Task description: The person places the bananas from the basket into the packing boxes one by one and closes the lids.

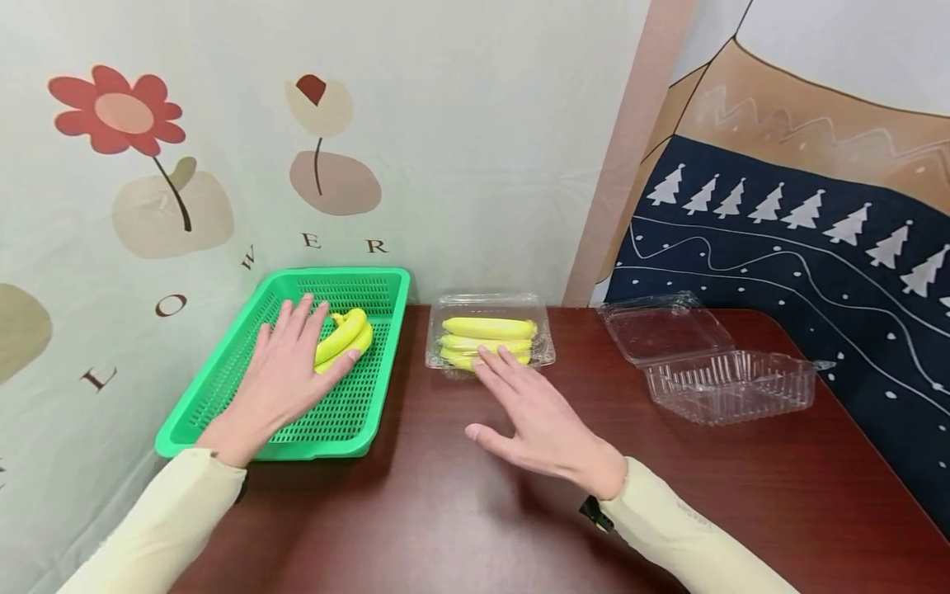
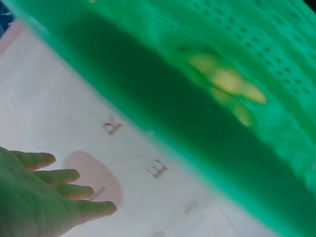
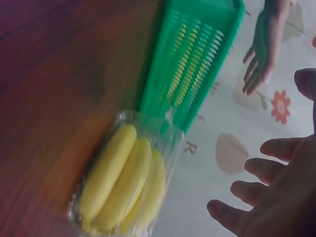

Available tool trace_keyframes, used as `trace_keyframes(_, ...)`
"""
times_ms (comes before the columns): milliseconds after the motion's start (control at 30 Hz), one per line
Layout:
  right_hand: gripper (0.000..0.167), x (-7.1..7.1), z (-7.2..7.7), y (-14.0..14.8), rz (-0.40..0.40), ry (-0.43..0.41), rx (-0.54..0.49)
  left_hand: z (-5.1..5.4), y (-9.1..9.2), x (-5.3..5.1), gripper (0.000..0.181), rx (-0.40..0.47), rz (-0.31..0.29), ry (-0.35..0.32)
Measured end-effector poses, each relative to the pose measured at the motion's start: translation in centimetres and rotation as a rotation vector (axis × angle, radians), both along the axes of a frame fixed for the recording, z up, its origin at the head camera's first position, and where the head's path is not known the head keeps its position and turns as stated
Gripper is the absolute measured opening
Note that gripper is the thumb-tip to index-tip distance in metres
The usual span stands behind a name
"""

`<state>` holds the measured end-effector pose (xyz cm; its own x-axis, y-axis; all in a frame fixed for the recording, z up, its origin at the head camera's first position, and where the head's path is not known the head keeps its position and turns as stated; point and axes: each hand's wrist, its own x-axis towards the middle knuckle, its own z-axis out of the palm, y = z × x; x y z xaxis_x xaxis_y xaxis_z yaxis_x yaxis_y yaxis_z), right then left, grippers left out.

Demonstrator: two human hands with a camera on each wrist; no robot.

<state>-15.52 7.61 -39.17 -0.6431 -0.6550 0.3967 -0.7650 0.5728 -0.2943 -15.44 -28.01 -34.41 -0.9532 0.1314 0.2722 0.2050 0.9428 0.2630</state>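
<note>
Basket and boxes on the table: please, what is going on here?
Nothing is held right now. A person's left grip, open, is above the basket with bananas; the right grip, also open, is by the box with long yellow pieces. A second box stands farther right on the table, its lid open.

Left hand [image 2: 39, 200], 4 fingers outstretched; green basket [image 2: 163, 96] slanting across; blurred yellow bananas [image 2: 228, 81] inside; pale lettered backdrop [image 2: 59, 108]

One left hand [image 1: 293, 359], one right hand [image 1: 538, 421], one table [image 1: 445, 520], one green basket [image 1: 319, 450] and two clear plastic containers [image 1: 731, 392] are in view. The basket has one bunch of bananas [image 1: 345, 334]; one container has at least three bananas [image 1: 488, 327].
</note>
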Motion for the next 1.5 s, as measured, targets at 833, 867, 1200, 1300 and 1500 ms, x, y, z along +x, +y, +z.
trace_keyframes(833,0.084,0.5,-2.1,-8.5,0.17,0.035,0.265,-0.6,-2.5,-7.0,0.105,-0.262,0.002,-0.319)
trace_keyframes(867,0.084,0.6,-2.1,-8.7,0.172,0.038,0.266,-0.7,-2.5,-7.2,0.105,-0.266,0.003,-0.333)
trace_keyframes(1200,0.084,1.1,-2.3,-9.5,0.195,0.041,0.307,-1.2,-2.7,-9.0,0.106,-0.224,0.036,-0.448)
trace_keyframes(1300,0.084,1.2,-2.3,-9.7,0.204,0.057,0.314,-1.3,-2.9,-9.5,0.106,-0.217,0.046,-0.482)
trace_keyframes(1500,0.084,1.5,-2.5,-9.9,0.212,0.072,0.322,-1.4,-3.1,-10.2,0.105,-0.181,0.073,-0.611)
